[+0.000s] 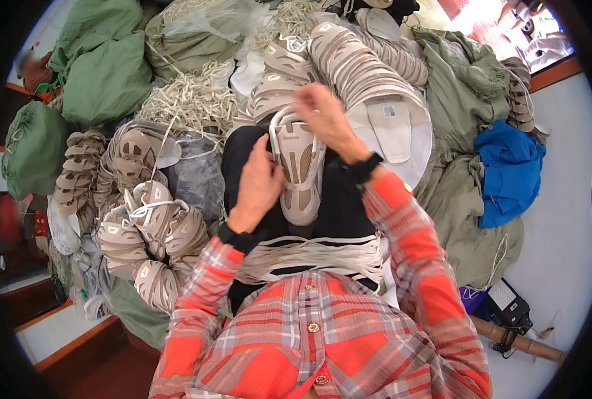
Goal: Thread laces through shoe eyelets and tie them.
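A beige and brown shoe upper [298, 174] lies on my lap between my knees, its rounded toe pointing toward me and its white-lined collar away. My left hand [259, 186] is at its left side with fingers stretched out, the thumb side close to or touching the upper. Above the collar, at the right, is my right hand [326, 123], slightly blurred, its fingers curled together; what they hold, if anything, is too small to tell. A bundle of cream shoelaces [309, 259] stretches across my thighs.
Stacked shoe uppers [359, 70] rise ahead, with a white insole-shaped piece [388, 130] at their near end. A heap of loose laces [193, 100] lies ahead left. More laced uppers [153, 233] sit at my left. Green sacks [106, 86] and a blue cloth [509, 169] flank the pile.
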The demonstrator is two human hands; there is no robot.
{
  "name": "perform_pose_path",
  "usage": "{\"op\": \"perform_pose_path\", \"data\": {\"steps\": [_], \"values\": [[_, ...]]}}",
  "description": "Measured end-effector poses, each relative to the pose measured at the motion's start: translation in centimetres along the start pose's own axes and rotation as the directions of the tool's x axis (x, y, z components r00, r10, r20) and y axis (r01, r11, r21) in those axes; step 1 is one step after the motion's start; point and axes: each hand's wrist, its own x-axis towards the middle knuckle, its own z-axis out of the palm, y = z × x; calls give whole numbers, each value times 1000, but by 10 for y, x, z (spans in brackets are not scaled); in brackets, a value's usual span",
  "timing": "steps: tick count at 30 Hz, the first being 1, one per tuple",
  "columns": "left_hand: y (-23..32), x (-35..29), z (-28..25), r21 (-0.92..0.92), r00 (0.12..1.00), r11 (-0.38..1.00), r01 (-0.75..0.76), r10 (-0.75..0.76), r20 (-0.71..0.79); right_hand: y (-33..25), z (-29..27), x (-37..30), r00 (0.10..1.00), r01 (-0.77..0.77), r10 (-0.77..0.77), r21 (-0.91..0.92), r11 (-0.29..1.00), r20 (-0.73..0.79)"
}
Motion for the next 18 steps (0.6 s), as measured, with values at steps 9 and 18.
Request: {"op": "perform_pose_path", "data": {"steps": [9, 18], "values": [[-5, 97, -8, 168, 947, 974, -153, 95, 307, -5, -40, -51, 995, -6, 24, -181, 983, 97], [-10, 36, -30, -145, 988, 982, -121, 133, 79, -66, 9, -179, 696, 257, 117, -397, 881, 709]]}}
